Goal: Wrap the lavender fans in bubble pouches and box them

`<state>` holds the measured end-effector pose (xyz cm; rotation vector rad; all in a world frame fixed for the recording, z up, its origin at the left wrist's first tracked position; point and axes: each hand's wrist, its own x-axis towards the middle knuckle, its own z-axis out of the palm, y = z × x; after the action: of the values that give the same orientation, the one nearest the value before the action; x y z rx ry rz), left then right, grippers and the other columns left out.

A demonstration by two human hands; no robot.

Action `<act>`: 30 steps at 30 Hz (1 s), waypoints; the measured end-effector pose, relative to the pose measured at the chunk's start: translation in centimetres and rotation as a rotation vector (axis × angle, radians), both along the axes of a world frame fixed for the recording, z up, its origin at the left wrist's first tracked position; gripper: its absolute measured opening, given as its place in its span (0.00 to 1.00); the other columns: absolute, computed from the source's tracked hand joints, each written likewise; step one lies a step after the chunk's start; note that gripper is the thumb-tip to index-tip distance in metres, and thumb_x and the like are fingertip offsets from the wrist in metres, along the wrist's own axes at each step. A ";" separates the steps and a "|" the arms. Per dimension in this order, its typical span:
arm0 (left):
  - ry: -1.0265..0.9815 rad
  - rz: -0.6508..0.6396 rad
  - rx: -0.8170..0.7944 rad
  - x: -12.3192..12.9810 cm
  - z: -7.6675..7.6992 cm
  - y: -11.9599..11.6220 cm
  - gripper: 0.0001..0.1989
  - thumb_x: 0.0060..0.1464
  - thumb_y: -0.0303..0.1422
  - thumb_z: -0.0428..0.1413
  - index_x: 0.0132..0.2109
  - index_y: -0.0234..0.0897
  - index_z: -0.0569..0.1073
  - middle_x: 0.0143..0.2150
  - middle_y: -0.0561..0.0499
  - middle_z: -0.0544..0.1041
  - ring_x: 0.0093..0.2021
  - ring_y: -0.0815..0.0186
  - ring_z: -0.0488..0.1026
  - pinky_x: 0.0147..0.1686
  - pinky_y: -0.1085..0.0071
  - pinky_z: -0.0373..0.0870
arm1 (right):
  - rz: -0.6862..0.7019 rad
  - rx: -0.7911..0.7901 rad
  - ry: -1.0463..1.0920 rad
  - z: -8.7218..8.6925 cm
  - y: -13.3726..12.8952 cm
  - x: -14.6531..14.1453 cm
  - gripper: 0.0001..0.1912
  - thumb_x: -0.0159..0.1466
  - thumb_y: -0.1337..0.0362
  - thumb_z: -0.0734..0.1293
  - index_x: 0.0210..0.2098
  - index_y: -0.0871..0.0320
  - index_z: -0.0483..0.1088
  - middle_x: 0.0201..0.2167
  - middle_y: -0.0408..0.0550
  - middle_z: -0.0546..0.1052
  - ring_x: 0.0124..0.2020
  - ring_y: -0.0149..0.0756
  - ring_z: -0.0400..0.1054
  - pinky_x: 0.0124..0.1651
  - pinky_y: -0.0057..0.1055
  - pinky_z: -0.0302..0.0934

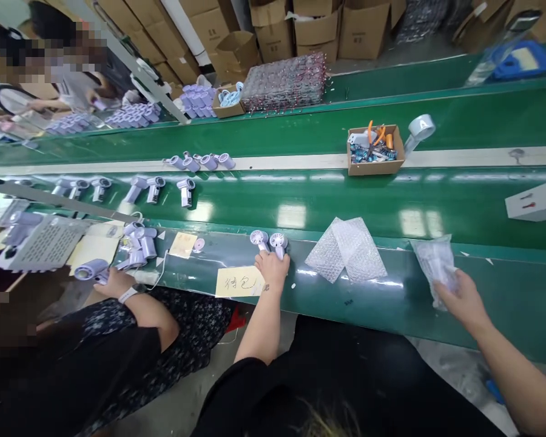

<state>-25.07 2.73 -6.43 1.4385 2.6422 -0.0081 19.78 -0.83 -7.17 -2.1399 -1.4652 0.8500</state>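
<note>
Two lavender handheld fans, a left one (259, 239) and a right one (279, 243), lie side by side on the bench in front of me. My left hand (272, 268) reaches over their handles, fingers closed on them; the grip is partly hidden. Off to the right, my right hand (464, 300) holds a clear bubble-wrap package (434, 262) by its lower right side. Something pale shows blurrily inside it. Between my hands lie two overlapping bubble-wrap bags (346, 250), flat on the green bench. A yellow paper sign (237, 281) with handwriting lies left of my left wrist.
Several fans (186, 192) sit on the green conveyor (318, 197). A small carton of tools (375, 159) and a tape roll (421, 127) stand beyond it. At left, a co-worker's hand (118, 284) holds another fan (91, 269). A white box (535, 200) is at far right.
</note>
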 end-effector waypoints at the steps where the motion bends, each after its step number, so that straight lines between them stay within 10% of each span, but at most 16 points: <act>1: -0.065 -0.013 0.051 0.7 0.1 -0.4 0.18 0.49 0.42 0.54 0.35 0.29 0.75 0.42 0.38 0.66 0.49 0.49 0.60 0.48 0.56 0.57 | 0.042 0.052 -0.007 -0.8 -0.5 -0.2 0.24 0.55 0.56 0.63 0.48 0.63 0.64 0.51 0.65 0.65 0.56 0.52 0.58 0.55 0.39 0.52; 6: -0.779 -0.199 0.166 9.0 0.4 -2.6 0.17 0.51 0.44 0.54 0.26 0.33 0.72 0.32 0.49 0.65 0.35 0.65 0.65 0.38 0.69 0.65 | -0.168 0.157 0.192 0.0 -3.0 -5.5 0.18 0.51 0.58 0.68 0.40 0.57 0.67 0.59 0.57 0.59 0.63 0.52 0.45 0.62 0.45 0.44; 9: -1.017 -0.485 0.135 15.0 0.0 -3.9 0.18 0.56 0.43 0.51 0.28 0.34 0.72 0.30 0.51 0.66 0.33 0.67 0.66 0.36 0.71 0.66 | -0.300 0.015 0.629 1.7 -3.4 -10.4 0.19 0.54 0.51 0.67 0.42 0.52 0.68 0.50 0.50 0.70 0.56 0.48 0.59 0.52 0.44 0.60; 16: -0.637 -0.977 -0.074 17.2 -4.2 -1.5 0.08 0.57 0.31 0.51 0.40 0.33 0.72 0.40 0.44 0.71 0.47 0.58 0.65 0.48 0.60 0.63 | -0.564 -0.275 1.147 1.1 -4.5 -7.3 0.20 0.49 0.53 0.73 0.37 0.55 0.68 0.28 0.44 0.75 0.29 0.38 0.72 0.30 0.32 0.68; 20: -0.698 -0.830 -0.150 17.3 -5.0 -0.5 0.08 0.56 0.28 0.51 0.35 0.34 0.74 0.36 0.45 0.74 0.43 0.61 0.68 0.47 0.63 0.64 | -0.447 -0.450 1.258 2.6 -5.2 -4.6 0.21 0.49 0.61 0.74 0.41 0.54 0.68 0.30 0.42 0.74 0.28 0.34 0.71 0.33 0.30 0.68; 26: -1.263 -0.338 -0.135 20.5 -2.1 -1.2 0.08 0.53 0.28 0.51 0.35 0.33 0.75 0.31 0.51 0.76 0.33 0.69 0.70 0.37 0.71 0.67 | -0.181 -0.575 1.429 3.4 -2.7 -6.2 0.31 0.47 0.65 0.74 0.50 0.50 0.65 0.31 0.42 0.72 0.30 0.35 0.69 0.31 0.33 0.69; 30: -1.296 -0.082 0.067 21.3 -0.1 -2.0 0.08 0.54 0.30 0.49 0.34 0.32 0.72 0.26 0.52 0.72 0.27 0.70 0.67 0.31 0.72 0.65 | -0.124 -0.633 1.361 2.8 -1.2 -5.2 0.27 0.50 0.64 0.72 0.49 0.52 0.67 0.33 0.43 0.73 0.28 0.33 0.68 0.29 0.32 0.69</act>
<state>-3.79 0.77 -6.56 0.9796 1.5026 0.7302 14.61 -1.99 -4.40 -1.2397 -0.3394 2.2524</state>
